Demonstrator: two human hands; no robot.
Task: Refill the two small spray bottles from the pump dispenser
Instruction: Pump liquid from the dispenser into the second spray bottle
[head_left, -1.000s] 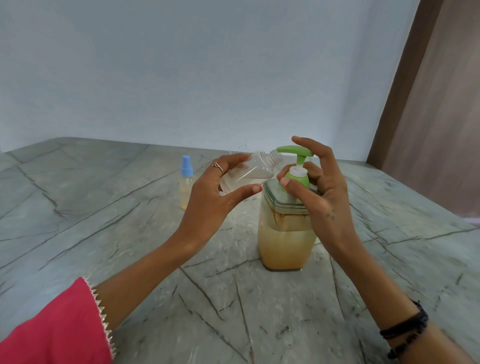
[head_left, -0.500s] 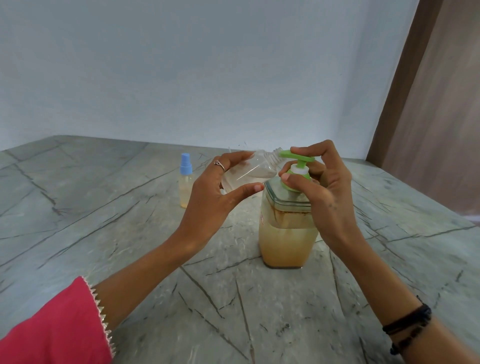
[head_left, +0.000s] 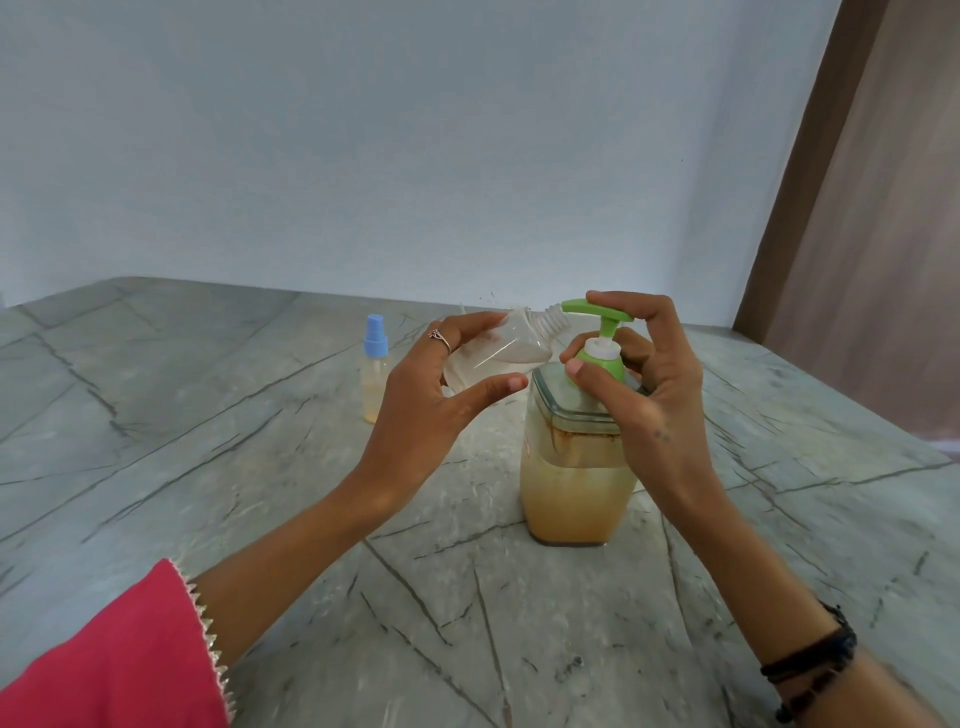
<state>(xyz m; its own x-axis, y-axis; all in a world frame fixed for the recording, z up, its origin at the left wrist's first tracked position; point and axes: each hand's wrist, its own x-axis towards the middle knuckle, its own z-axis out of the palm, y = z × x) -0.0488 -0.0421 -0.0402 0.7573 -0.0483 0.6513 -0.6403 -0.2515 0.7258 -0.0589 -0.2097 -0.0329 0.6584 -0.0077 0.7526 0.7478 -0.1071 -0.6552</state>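
A square clear pump dispenser (head_left: 574, 483) holds yellowish liquid and carries a green pump head (head_left: 597, 312), now raised. My right hand (head_left: 649, 384) curls round the pump, fingers on top of the head and thumb against the green collar. My left hand (head_left: 431, 395) holds an uncapped clear small spray bottle (head_left: 498, 348), tilted, its threaded neck right at the pump's spout. A little liquid lies inside it. A second small spray bottle (head_left: 375, 376) with a blue cap stands upright on the counter to the left, apart from both hands.
All of this sits on a grey marble counter (head_left: 208, 467) with dark veins. A pale wall rises behind it. A brown wooden panel (head_left: 872, 208) stands at the right, near the counter's far right corner.
The pump head was pressed down half a second ago and has risen back up. The tilted bottle in my left hand stays at the spout.
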